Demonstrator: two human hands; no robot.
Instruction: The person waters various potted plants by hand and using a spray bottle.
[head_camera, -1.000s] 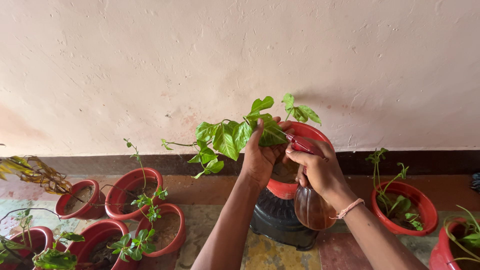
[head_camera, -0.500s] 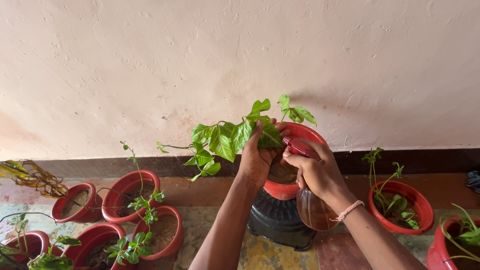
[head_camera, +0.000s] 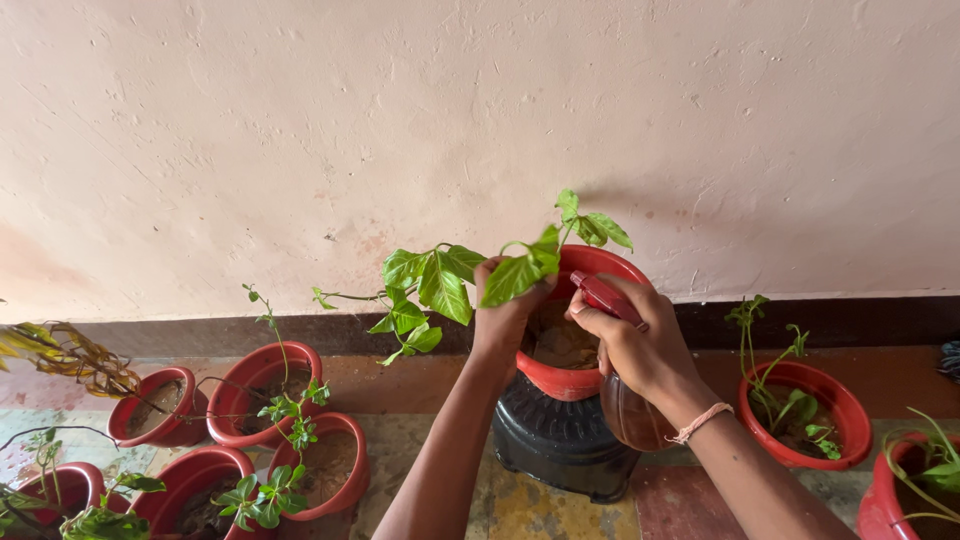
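A leafy green plant (head_camera: 440, 280) grows out of a red pot (head_camera: 585, 372) that stands on a black stand (head_camera: 560, 440) by the wall. My left hand (head_camera: 503, 318) reaches up among the leaves and pinches one leaf (head_camera: 520, 272) near the pot's rim. My right hand (head_camera: 640, 345) grips a spray bottle (head_camera: 628, 410) with a red nozzle head and a brownish see-through body. The nozzle points at the held leaf, a few centimetres from it.
Several red pots with small plants (head_camera: 265, 390) stand on the floor at the left. Two more red pots (head_camera: 805, 410) sit at the right. A pale plastered wall (head_camera: 480, 130) with a dark skirting (head_camera: 850, 320) runs behind everything.
My left hand has closed from a flat palm behind the leaves into a pinch on a single leaf. The right hand with the bottle has barely moved.
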